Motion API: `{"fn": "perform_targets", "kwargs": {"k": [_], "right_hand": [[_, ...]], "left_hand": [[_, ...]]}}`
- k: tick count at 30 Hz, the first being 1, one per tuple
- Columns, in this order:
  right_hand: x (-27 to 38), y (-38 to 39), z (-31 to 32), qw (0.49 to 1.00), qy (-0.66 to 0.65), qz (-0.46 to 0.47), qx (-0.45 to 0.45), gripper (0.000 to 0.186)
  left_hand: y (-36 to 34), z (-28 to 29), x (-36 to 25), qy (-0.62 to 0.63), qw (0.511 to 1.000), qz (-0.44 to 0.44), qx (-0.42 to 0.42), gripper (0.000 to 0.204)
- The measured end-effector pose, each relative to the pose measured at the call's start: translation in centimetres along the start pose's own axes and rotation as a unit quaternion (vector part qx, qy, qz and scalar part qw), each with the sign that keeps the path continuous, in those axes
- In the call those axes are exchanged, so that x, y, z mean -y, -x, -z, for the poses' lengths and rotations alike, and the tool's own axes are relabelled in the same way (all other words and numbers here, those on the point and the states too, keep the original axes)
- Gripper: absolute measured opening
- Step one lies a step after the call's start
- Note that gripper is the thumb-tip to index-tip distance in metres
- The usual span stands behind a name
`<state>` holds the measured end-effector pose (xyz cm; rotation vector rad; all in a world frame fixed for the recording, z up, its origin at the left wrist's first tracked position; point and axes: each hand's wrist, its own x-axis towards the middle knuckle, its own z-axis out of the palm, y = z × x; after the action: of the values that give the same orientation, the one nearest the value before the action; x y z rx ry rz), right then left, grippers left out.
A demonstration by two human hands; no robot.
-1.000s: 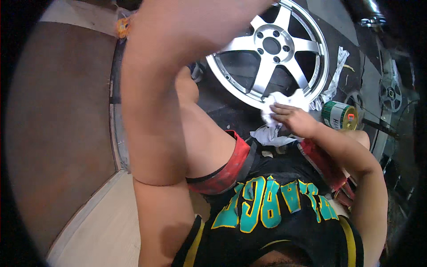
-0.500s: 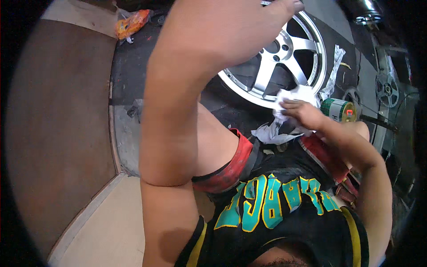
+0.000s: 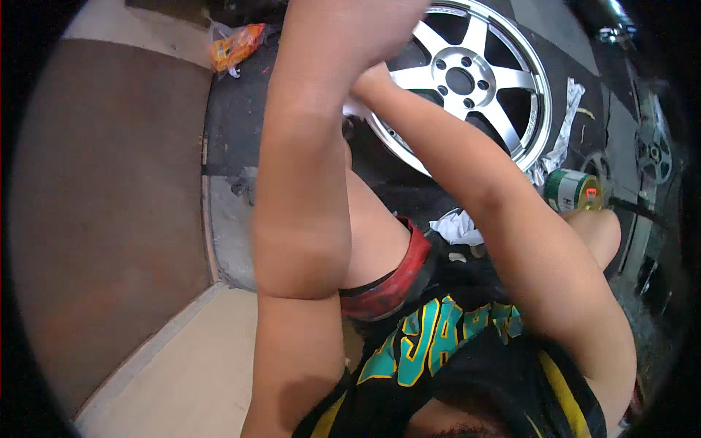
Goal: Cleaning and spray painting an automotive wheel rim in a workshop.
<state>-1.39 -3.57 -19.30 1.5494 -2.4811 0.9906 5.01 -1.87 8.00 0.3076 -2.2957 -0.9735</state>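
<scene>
A silver six-spoke wheel rim (image 3: 496, 115) lies on the dark floor in front of me. My left hand (image 3: 391, 25) reaches high over its upper left side, fingers mostly cut off or hidden. My right hand (image 3: 371, 84) crosses to the rim's left side, partly behind my left forearm, with a white cloth (image 3: 356, 108) beneath it; its fingertips are hidden. A second crumpled white cloth (image 3: 456, 228) rests between my legs, below the rim.
An orange plastic packet (image 3: 235, 48) sits at upper left, beside a brown board (image 3: 109, 182). To the right are a strip of crumpled white material (image 3: 566, 124), a green-and-gold can (image 3: 573, 190), another wheel (image 3: 654, 153) and a chrome cylindrical object (image 3: 610, 33).
My right hand has swung up and left with the white cloth, from the rim's lower right to behind my left forearm. My left forearm has shifted somewhat to the right.
</scene>
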Motion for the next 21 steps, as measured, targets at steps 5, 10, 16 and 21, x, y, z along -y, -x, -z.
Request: {"fn": "perform_targets", "kwargs": {"k": [5, 10, 16, 21], "right_hand": [[1.5, 3.7, 2.5, 0.978, 0.060, -0.041, 0.197, 0.025], [-2.8, 19.3, 11.2, 0.942, -0.029, 0.116, 0.313, 0.062], [-3.8, 21.7, 11.3, 0.952, -0.094, 0.091, 0.275, 0.051], [2.1, 8.3, 2.3, 0.966, -0.145, -0.186, 0.106, 0.043]], "left_hand": [[-1.6, -0.7, 0.1, -0.060, 0.997, 0.043, 0.027, 0.030], [0.5, -1.6, -2.3, -0.026, 0.998, 0.054, 0.028, 0.025], [-0.4, -1.5, -3.9, 0.101, 0.986, 0.101, 0.084, 0.026], [-1.4, -5.1, -3.3, 0.006, 0.997, -0.011, 0.077, 0.028]]}}
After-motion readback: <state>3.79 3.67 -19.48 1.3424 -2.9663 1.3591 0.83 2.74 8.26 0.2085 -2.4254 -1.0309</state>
